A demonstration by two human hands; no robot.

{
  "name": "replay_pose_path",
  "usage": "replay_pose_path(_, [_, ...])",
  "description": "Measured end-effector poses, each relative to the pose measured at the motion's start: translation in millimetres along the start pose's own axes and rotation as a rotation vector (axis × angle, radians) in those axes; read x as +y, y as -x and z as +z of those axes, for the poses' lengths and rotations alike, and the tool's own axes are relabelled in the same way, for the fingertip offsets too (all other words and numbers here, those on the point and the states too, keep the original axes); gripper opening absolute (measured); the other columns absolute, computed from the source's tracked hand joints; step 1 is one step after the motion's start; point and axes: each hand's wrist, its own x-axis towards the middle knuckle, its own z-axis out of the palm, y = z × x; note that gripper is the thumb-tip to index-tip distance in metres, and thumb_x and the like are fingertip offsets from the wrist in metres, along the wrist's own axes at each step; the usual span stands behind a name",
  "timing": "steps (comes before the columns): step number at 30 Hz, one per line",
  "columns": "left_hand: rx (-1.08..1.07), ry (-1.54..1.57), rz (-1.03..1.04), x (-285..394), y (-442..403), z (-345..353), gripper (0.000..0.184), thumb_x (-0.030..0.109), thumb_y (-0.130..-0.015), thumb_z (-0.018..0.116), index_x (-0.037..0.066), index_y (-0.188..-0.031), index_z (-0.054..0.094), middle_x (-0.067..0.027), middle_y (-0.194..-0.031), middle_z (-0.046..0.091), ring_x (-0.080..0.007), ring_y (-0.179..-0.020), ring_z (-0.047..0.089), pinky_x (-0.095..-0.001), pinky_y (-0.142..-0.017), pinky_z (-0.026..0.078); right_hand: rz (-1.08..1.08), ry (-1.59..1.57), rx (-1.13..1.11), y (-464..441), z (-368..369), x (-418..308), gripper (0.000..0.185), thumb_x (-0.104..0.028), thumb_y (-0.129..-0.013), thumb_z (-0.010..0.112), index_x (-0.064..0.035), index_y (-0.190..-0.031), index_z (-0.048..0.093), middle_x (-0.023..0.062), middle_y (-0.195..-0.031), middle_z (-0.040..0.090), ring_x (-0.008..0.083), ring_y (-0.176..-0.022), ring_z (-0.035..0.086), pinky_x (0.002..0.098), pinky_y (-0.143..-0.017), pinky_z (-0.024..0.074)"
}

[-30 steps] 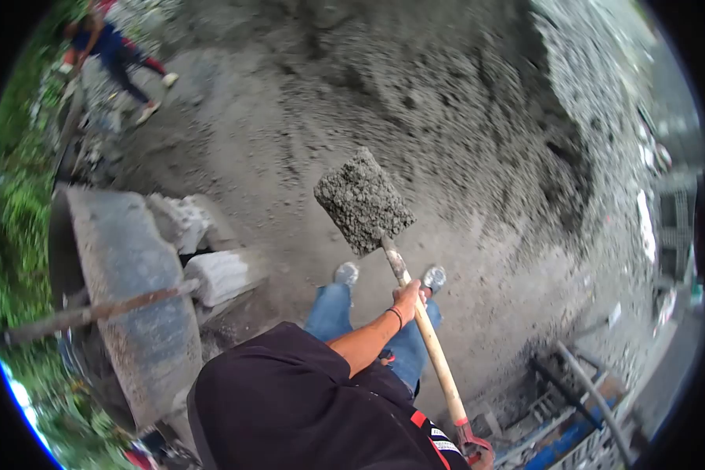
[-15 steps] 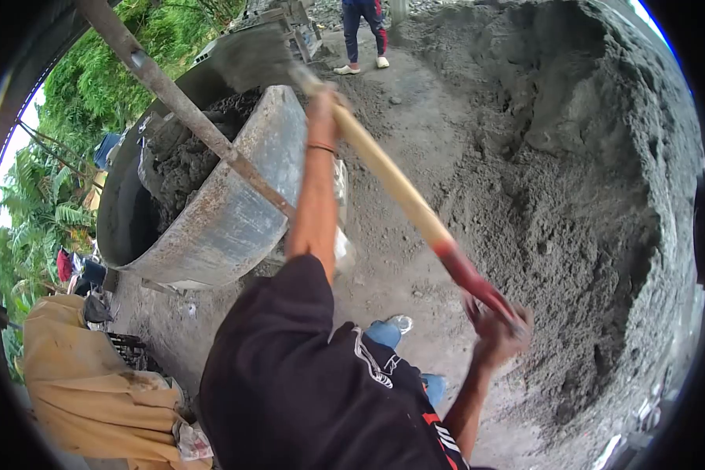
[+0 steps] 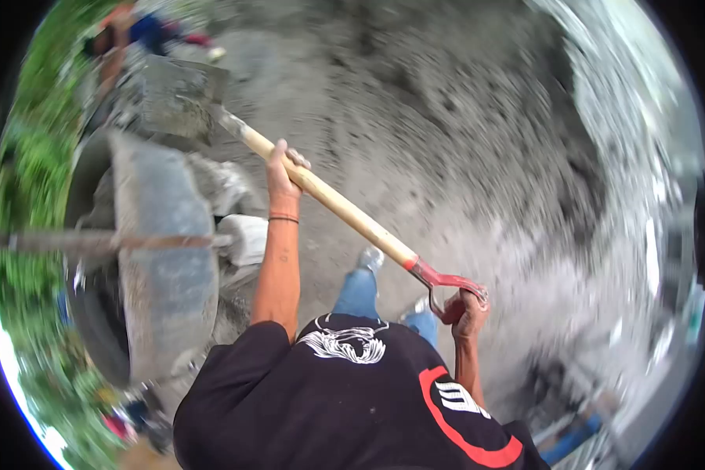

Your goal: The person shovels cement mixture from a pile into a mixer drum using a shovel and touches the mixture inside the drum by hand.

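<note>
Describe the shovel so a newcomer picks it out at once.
Find the large metal drum at the left. From its upper edge, the shovel slants down to the right, gripped by the left hand and right hand. A pale wooden shaft ending in a red handle sets it apart from the rust-brown bar across the drum.

Bare ground [image 3: 403, 200] is lying open toward 1 o'clock, beyond the shovel [image 3: 345, 209], which is slanting from 10 to 4. The drum [image 3: 168, 274] is blocking 9 o'clock (a rusty bar [image 3: 164, 242] is crossing it, too); a grey heap [image 3: 493, 110] is filling 2.
</note>
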Motion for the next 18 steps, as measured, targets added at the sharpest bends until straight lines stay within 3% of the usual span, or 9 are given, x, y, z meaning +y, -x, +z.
replay_pose_path(3, [0.116,-0.190,-0.431,-183,54,11,0.027,0.028,-0.085,0.064,0.015,-0.069,0.046,-0.0032,-0.051,0.045,-0.0192,-0.045,0.049,-0.0336,-0.048,0.047,0.140,-0.017,0.281,76,-115,10,0.012,-0.012,-0.080,0.060,-0.0038,-0.085,0.053,0.0072,-0.061,0.053,0.0161,-0.045,0.051,0.0297,-0.041,0.0445])
replay_pose_path(6, [0.041,-0.231,-0.684,-332,114,-34,0.025,0.027,-0.084,0.063,0.013,-0.071,0.048,-0.0059,-0.052,0.049,-0.0234,-0.045,0.052,-0.0381,-0.046,0.048,0.198,-0.058,0.557,137,-170,13,0.011,-0.013,-0.081,0.059,-0.0044,-0.085,0.055,0.0047,-0.061,0.049,0.0140,-0.044,0.047,0.0273,-0.039,0.0424])
replay_pose_path(9, [0.177,-0.284,-1.149,-477,241,-63,0.017,0.019,-0.086,0.062,0.008,-0.078,0.052,-0.0101,-0.058,0.054,-0.0258,-0.050,0.057,-0.0424,-0.047,0.051,0.260,-0.064,0.885,217,-247,37,0.010,-0.013,-0.081,0.059,-0.0048,-0.085,0.056,0.0037,-0.060,0.049,0.0128,-0.044,0.046,0.0257,-0.038,0.0417])
replay_pose_path(12, [0.184,-0.617,-1.384,-588,373,-113,0.018,0.021,-0.085,0.064,0.007,-0.087,0.052,-0.0093,-0.066,0.056,-0.0235,-0.056,0.059,-0.0428,-0.053,0.052,0.330,-0.279,0.962,249,-291,34,0.010,-0.013,-0.081,0.060,-0.0054,-0.084,0.056,0.0032,-0.058,0.048,0.0122,-0.044,0.046,0.0259,-0.037,0.0418])
replay_pose_path(15, [0.219,-0.801,-1.453,-632,411,-138,0.023,0.023,-0.085,0.065,0.005,-0.089,0.052,-0.0106,-0.068,0.057,-0.0244,-0.055,0.059,-0.0422,-0.051,0.053,0.392,-0.319,1.056,218,-297,53,0.009,-0.014,-0.082,0.061,-0.0062,-0.083,0.055,0.0025,-0.056,0.048,0.0118,-0.044,0.046,0.0264,-0.035,0.0420])
replay_pose_path(18, [0.233,-0.749,-1.410,-619,392,-112,0.025,0.025,-0.083,0.068,0.007,-0.087,0.051,-0.0081,-0.068,0.056,-0.0198,-0.056,0.058,-0.0351,-0.050,0.053,0.388,-0.375,1.060,166,-291,86,0.009,-0.014,-0.085,0.060,-0.0088,-0.081,0.054,0.0018,-0.055,0.048,0.0132,-0.043,0.046,0.0272,-0.037,0.0422])
